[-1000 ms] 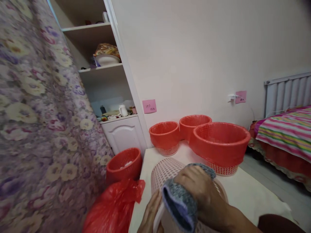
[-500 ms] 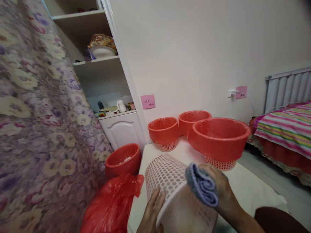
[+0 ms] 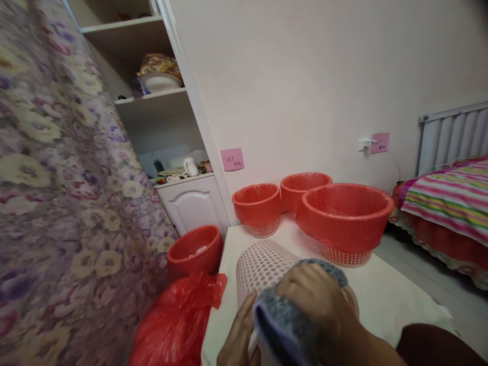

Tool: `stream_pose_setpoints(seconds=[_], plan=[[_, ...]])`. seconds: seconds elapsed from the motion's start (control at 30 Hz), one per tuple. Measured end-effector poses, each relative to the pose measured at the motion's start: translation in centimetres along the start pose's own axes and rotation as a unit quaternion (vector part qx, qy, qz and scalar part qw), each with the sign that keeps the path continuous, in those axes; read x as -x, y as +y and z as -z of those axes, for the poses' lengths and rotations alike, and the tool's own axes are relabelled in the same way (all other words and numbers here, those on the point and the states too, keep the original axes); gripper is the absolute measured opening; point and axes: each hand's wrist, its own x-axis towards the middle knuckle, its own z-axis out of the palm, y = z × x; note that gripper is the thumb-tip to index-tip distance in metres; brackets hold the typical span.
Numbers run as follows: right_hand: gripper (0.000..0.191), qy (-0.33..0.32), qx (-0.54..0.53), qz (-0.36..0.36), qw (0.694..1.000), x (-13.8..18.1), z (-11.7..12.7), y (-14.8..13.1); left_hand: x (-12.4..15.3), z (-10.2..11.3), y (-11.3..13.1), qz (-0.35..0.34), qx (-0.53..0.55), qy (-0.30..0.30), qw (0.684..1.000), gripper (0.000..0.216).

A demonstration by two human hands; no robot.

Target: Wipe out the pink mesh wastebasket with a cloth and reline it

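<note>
Right hand (image 3: pixel 316 300) has swung back over the pink perforated basket (image 3: pixel 263 264), pressing its gripped grey-blue cloth (image 3: pixel 278 325) on the wall: wiping continues. Left hand (image 3: pixel 238 335) clasps the rim, basket tilted on the white table (image 3: pixel 385 300)

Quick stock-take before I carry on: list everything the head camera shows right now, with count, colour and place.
lined baskets: three, white mesh with red bags, far side of the table
table: one, cream, under the baskets
floor basket: one, red-lined, left of the table
red bag: one, on the floor beside the table
pink notes: two, on the wall
shelf unit: one, white, holds a bowl and small items
floral curtain: one, purple, far left
bed: one, striped cover, right
radiator: one, white, right wall
bare basket: one, white mesh, tipped on the table
cloth: one, grey-blue, on the bare basket
left hand: on the basket's rim
right hand: presses the cloth
</note>
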Motion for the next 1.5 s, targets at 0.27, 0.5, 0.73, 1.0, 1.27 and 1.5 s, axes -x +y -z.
stream_pose_setpoints(seconds=[0.27, 0.5, 0.73, 1.0, 1.27, 1.5], plan=[[0.015, -0.025, -0.044, -0.039, 0.998, 0.8, -1.1, 0.0, -0.9, -0.4, 0.0, 0.007, -0.005, -0.033, 0.999, 0.040], [0.031, 0.112, -0.129, -0.287, 0.943, 9.9, 0.5, 7.0, -0.2, 1.3, 0.1, -0.108, -0.064, -0.081, 0.989, 0.071], [0.028, 0.147, -0.178, -0.319, 0.919, 9.1, 0.7, 5.9, -0.6, 1.7, 0.4, -0.109, -0.143, -0.075, 0.981, 0.075], [0.019, -0.014, -0.043, -0.023, 0.999, 0.4, 0.4, -0.5, -1.3, 1.8, 2.1, -0.063, -0.095, -0.103, 0.988, 0.058], [0.022, 0.052, -0.169, -0.257, 0.950, 7.0, 0.8, 4.8, -1.0, 2.4, 1.1, -0.123, -0.119, -0.080, 0.982, 0.063], [0.040, 0.210, -0.184, -0.486, 0.828, 12.5, -0.7, 6.4, -0.8, 3.0, 0.7, -0.085, -0.127, -0.108, 0.982, 0.073]])
